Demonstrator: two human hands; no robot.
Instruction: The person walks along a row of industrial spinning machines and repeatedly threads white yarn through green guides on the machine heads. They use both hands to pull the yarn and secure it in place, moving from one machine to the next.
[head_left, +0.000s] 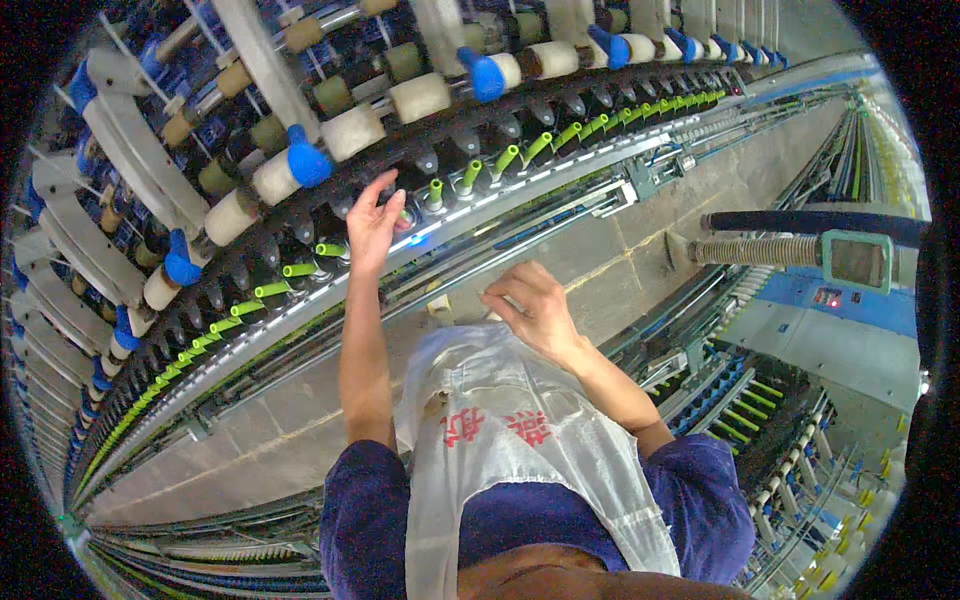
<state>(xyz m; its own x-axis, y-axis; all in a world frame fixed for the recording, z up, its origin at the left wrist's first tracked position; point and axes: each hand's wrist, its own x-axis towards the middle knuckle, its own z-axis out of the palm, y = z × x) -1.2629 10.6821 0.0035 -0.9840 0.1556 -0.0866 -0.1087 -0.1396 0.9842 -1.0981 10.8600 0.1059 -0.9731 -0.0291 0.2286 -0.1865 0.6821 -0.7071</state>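
My left hand [372, 225] reaches up to the row of spindles on the spinning frame. Its fingers are bent but apart, with the thumb beside a bright green bobbin tube [403, 216]; whether they touch it or a thread is hard to see. A small blue light [418, 240] glows on the rail just below. In front of my apron [490, 400] is my right hand [537, 308], its fingers curled in and thumb pressed to the fingertips. Anything in that pinch is too small to make out. More green tubes [471, 176] stand along the rail on both sides.
Above the spindles run white rollers [420, 98] and blue-ended arms [483, 75]. A concrete aisle floor [620, 235] lies beyond my hands. To the right, a ribbed hose [755, 250] leads to a pale green box [858, 261], near another machine [745, 410] with green tubes.
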